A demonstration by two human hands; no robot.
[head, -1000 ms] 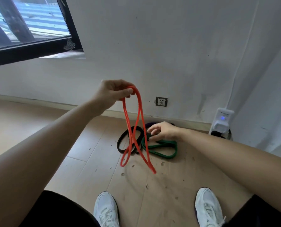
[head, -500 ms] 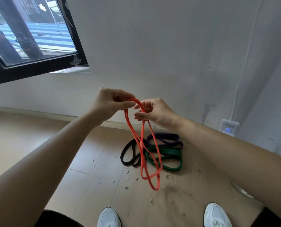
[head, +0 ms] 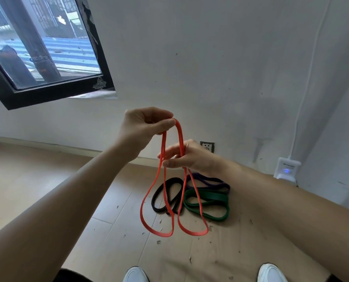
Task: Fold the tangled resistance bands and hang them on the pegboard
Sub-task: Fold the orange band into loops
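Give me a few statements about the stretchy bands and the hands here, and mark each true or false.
1. The left hand pinches the top of the orange band. True.
2. The orange band lies flat on the floor. False: it hangs in the air in two loops.
3. A green band, a black band and a purple band lie on the floor. True.
4. The right hand holds the green band. False: its fingers are on the orange band's strands.
5. A pegboard is in view. False: none shows.
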